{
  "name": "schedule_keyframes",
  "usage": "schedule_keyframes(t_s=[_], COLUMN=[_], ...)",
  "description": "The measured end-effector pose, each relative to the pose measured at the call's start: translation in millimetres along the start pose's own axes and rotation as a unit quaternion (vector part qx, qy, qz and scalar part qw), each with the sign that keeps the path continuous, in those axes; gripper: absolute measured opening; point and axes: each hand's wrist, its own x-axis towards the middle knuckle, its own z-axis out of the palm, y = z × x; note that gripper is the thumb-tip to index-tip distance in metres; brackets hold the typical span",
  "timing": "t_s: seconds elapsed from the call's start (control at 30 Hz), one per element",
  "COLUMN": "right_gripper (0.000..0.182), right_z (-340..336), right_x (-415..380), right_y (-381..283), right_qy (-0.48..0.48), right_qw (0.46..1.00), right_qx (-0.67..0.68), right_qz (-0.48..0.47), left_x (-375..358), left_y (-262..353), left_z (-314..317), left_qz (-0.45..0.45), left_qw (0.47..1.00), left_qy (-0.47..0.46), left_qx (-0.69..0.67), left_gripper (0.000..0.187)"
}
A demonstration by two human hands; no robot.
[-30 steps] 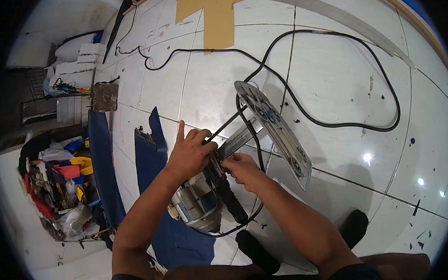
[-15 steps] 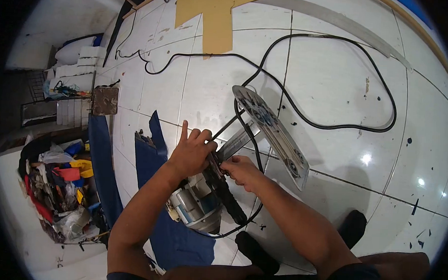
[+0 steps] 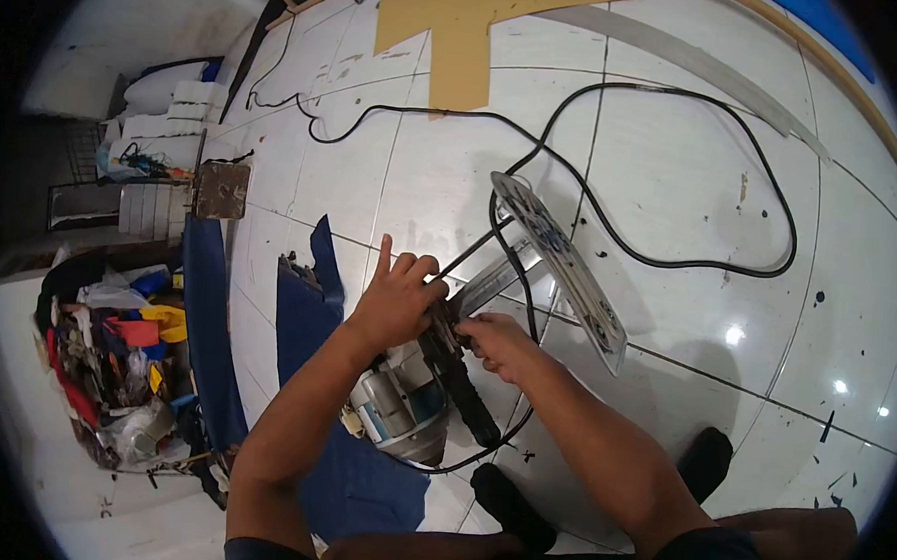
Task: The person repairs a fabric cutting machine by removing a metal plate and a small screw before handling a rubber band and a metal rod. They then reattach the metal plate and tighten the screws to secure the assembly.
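An electric fabric cutting machine (image 3: 388, 407) lies tipped over, its silver motor resting on dark blue cloth (image 3: 369, 492). The machine's base plate (image 3: 569, 270) slants up off the floor at the far end of the metal upright. My left hand (image 3: 397, 303) is curled over the dark section between motor and upright, with one finger stretched out. Close beside it, my right hand (image 3: 496, 344) has its fingers pinched against the same section; the exact part they hold is hidden. A black ribbed handle (image 3: 473, 406) points toward my feet.
A black power cord (image 3: 669, 262) loops across the white tiled floor. Brown cardboard (image 3: 460, 65) and a long grey strip (image 3: 698, 63) lie beyond it. Scraps and bags fill a heap (image 3: 129, 366) at left, near a small brown box (image 3: 222, 190). Dark bits litter the right side.
The whole view has shifted slightly, so everything sits a little further right. Both hands keep their places on the machine, with hardly any movement of the fingers.
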Motion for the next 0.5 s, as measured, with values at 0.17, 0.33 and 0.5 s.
schedule_keyframes(t_s=[0.17, 0.33, 0.5], right_gripper=[0.028, 0.026, 0.024], right_z=[17, 35, 43], right_x=[-32, -43, -41], right_y=[31, 33, 11], right_qy=[0.175, 0.21, 0.252], right_qw=[0.9, 0.787, 0.746], right_qx=[-0.217, -0.398, -0.501], right_qz=[-0.335, -0.423, -0.359], left_x=[-29, -59, -55], left_y=[-8, 4, 25], left_z=[0, -1, 22], left_qz=[-0.07, -0.178, -0.232], left_qw=[0.981, 0.956, 0.954], left_qy=[0.098, 0.094, 0.06], left_qx=[-0.154, -0.215, -0.182], left_gripper=[0.057, 0.088, 0.135])
